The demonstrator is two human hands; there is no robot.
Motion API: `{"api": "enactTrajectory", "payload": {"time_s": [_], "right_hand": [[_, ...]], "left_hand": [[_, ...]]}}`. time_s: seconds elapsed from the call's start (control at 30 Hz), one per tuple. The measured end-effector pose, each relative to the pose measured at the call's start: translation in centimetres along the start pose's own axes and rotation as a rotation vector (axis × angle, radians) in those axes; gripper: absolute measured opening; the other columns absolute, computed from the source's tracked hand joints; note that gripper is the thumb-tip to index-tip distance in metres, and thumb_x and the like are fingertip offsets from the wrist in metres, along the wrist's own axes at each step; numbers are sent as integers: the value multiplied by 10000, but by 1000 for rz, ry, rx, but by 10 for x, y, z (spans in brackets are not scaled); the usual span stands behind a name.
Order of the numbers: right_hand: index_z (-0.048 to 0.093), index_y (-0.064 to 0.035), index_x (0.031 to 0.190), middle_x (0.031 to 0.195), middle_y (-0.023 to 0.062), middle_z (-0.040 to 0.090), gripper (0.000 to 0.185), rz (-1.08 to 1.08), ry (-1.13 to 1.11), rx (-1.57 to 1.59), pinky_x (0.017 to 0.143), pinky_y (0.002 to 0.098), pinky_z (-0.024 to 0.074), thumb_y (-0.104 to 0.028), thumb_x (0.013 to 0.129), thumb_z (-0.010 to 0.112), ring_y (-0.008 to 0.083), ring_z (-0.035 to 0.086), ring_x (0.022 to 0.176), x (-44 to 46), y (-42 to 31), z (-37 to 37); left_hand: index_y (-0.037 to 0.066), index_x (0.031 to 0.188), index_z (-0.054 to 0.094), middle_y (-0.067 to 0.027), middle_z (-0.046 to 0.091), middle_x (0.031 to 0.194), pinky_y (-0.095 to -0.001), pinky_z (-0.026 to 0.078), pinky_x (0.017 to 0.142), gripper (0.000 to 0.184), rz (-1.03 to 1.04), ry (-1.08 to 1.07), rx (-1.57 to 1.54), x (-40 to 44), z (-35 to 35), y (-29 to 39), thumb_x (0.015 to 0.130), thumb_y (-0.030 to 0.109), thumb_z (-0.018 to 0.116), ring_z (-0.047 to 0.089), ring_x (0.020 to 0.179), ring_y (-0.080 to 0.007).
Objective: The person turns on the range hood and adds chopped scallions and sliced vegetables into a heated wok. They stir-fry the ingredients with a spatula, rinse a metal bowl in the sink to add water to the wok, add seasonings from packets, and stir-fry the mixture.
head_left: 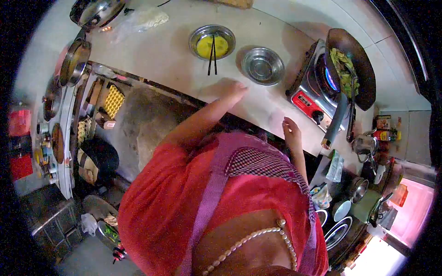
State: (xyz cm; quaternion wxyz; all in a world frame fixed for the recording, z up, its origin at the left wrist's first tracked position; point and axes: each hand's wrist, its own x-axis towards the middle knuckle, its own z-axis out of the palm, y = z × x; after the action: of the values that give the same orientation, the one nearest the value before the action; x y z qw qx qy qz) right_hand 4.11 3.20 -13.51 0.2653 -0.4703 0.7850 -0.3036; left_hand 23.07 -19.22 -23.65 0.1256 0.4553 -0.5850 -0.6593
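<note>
My left hand [236, 90] is over the counter, below the metal bowls; its fingers are blurred and I cannot tell how they are held. Lower right of it, my right hand [292, 131] is at the counter's front edge, left of the stove's front, fingers slightly bent and apart, nothing in them. Black chopsticks [211, 57] rest in a steel bowl [192, 40] of yellow liquid [206, 46]. Beside it stands a second steel bowl [263, 66] with nothing visible inside. A dark wok [364, 69] with green vegetables [341, 69] sits over a blue flame on the gas stove [304, 99].
The wok's grey handle [337, 118] sticks out past the stove's red front. A metal utensil leans in the wok. Pans [75, 62] and a plastic bag [146, 19] are at the upper left. A kettle [364, 144] and jars stand at the right.
</note>
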Motion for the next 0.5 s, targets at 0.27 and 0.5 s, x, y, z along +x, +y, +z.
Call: {"api": "enactTrajectory", "payload": {"time_s": [0.27,0.5], "right_hand": [[394,-100,1218,1265,48,415,479,-43,-150,-809,838,417,406,-251,787,537,240,404,1119,2,-9,24],[410,-103,1194,1231,58,450,462,-8,-153,-788,828,427,408,-227,773,554,253,442,1088,11,-20,26]], "left_hand": [[37,948,444,-68,519,763,-248,434,432,260,-44,114,-404,-4,0,68,797,194,585,524,578,-143],[19,972,443,-106,516,827,-351,531,548,241,3,121,-763,35,10,43,760,20,556,552,630,-214]]}}
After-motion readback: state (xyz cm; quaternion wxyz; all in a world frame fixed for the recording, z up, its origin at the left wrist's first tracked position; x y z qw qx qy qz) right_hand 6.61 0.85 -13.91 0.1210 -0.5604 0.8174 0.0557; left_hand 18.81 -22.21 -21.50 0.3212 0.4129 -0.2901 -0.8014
